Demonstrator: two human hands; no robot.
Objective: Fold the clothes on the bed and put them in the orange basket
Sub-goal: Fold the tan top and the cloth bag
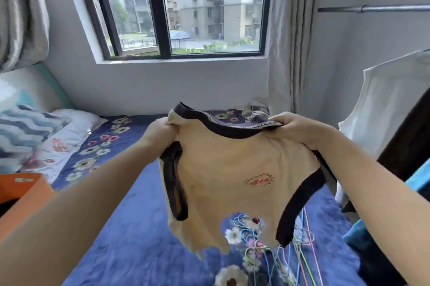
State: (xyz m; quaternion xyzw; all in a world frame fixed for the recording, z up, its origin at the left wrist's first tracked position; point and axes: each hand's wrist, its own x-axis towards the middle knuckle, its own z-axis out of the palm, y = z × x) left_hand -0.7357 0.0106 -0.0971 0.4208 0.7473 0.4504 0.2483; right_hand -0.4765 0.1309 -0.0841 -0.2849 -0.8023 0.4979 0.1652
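A small yellow T-shirt (223,174) with dark trim at the neck and sleeves and a little red print on the chest hangs in the air above the bed (130,227). My left hand (159,133) grips its left shoulder and my right hand (295,128) grips its right shoulder, so the shirt is spread out between them. Its hem dangles loose above the blue floral bedspread. The orange basket (25,195) stands at the left edge of the view, beside the bed, only partly in view.
Several thin coloured wire hangers (274,253) lie on the bedspread under the shirt. Pillows (35,136) are at the head of the bed on the left. A white garment (391,108) and dark clothes hang on a rail at the right. A window is straight ahead.
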